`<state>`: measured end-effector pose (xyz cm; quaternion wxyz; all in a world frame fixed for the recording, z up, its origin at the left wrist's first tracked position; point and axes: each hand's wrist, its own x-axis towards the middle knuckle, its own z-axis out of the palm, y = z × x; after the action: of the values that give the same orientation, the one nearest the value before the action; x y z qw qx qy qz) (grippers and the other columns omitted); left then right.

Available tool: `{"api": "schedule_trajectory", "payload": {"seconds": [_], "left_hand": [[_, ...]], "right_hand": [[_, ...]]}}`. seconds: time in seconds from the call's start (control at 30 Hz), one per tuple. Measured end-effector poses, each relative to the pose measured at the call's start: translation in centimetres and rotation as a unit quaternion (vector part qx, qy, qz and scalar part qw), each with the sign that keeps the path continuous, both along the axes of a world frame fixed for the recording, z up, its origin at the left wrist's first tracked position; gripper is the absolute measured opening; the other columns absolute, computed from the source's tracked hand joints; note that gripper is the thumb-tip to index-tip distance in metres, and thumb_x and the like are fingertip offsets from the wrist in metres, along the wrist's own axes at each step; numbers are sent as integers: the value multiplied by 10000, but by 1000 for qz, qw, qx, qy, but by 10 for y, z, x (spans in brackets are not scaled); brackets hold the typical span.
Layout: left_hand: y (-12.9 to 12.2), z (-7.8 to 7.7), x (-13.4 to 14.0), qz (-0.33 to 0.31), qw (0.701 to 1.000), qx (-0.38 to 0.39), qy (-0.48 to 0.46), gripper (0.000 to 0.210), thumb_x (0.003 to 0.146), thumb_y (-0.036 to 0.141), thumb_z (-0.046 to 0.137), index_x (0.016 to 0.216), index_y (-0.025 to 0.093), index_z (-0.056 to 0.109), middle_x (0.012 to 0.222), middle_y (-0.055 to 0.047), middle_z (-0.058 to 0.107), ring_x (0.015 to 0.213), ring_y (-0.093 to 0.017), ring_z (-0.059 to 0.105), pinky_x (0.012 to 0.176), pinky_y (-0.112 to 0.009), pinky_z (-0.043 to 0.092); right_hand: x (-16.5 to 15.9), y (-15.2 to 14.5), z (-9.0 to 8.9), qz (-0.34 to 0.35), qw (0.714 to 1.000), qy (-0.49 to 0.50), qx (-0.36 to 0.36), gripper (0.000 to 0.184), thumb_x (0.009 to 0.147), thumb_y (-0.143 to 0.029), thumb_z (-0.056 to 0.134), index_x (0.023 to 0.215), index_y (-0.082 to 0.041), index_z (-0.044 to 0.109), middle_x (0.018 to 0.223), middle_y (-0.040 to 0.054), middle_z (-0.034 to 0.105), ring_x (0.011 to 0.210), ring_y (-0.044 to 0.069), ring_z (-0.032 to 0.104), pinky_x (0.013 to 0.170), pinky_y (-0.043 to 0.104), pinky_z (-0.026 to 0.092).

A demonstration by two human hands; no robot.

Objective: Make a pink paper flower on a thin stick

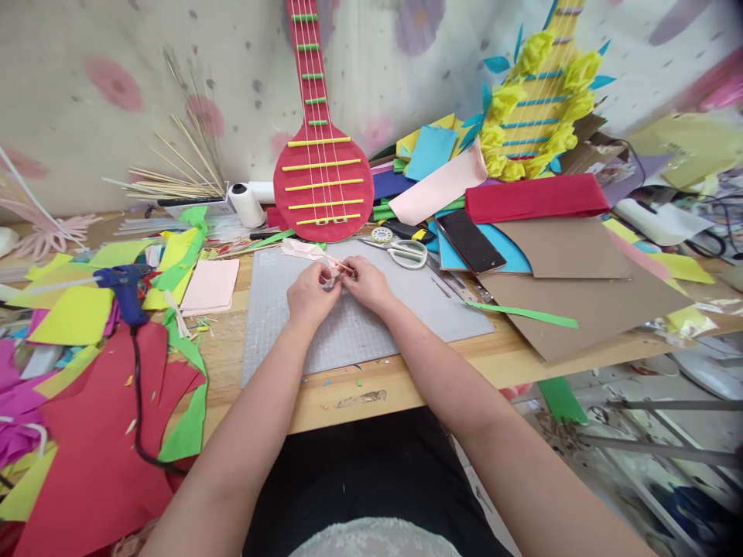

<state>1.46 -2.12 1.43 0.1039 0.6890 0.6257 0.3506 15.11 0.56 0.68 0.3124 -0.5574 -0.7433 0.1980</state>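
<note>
My left hand (313,294) and my right hand (365,283) meet over the grey cutting mat (371,333), fingers pinched together. Between them a thin wooden stick (335,261) slants out from the right fingertips. A small piece of pale pink paper (333,272) shows at the left fingertips; how it sits against the stick is partly hidden. Just beyond the hands lies a crumpled pale pink paper strip (303,249). Scissors (403,254) with pale handles rest to the right of my right hand, near a round case of pins (381,234).
A red paper lute (323,182) leans on the wall, a yellow one (537,116) at right. At left are a blue glue gun (124,290), pink paper squares (210,285) and red paper (104,433). A black phone (471,241) and brown cardboard (580,309) lie right.
</note>
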Motion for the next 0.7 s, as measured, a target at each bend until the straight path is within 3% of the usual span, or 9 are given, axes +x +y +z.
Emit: {"api": "schedule_trajectory", "payload": {"seconds": [0.13,0.3,0.53,0.7], "left_hand": [[0,0,2,42,998,-28,31,125,712,269,589,792,236,498,788,10,630,756,-167,590,659,-275,397],[7,-7,-3,56,997,-46,-23,103,729,171,552,796,231,500,756,7,630,696,-160,584,655,-276,391],[12,-15,-10,65,982,8,-174,142,684,176,594,766,220,486,734,27,597,610,-122,536,607,-255,392],[14,-16,-10,34,976,19,-215,166,663,102,554,735,210,450,739,27,583,686,-117,550,682,-256,419]], "right_hand": [[-2,-2,0,16,1000,-2,-6,228,784,-229,463,962,-202,603,932,24,594,758,134,521,682,258,383],[-4,-5,2,26,1000,-17,-2,248,798,-222,449,976,-214,620,919,27,593,765,136,528,692,259,388],[-3,-6,8,-25,1000,-2,19,202,803,-347,474,847,-207,613,896,30,580,775,144,544,681,264,392],[-4,-6,11,-86,996,15,26,312,750,-449,523,942,-206,558,995,58,574,853,188,559,700,303,409]]}}
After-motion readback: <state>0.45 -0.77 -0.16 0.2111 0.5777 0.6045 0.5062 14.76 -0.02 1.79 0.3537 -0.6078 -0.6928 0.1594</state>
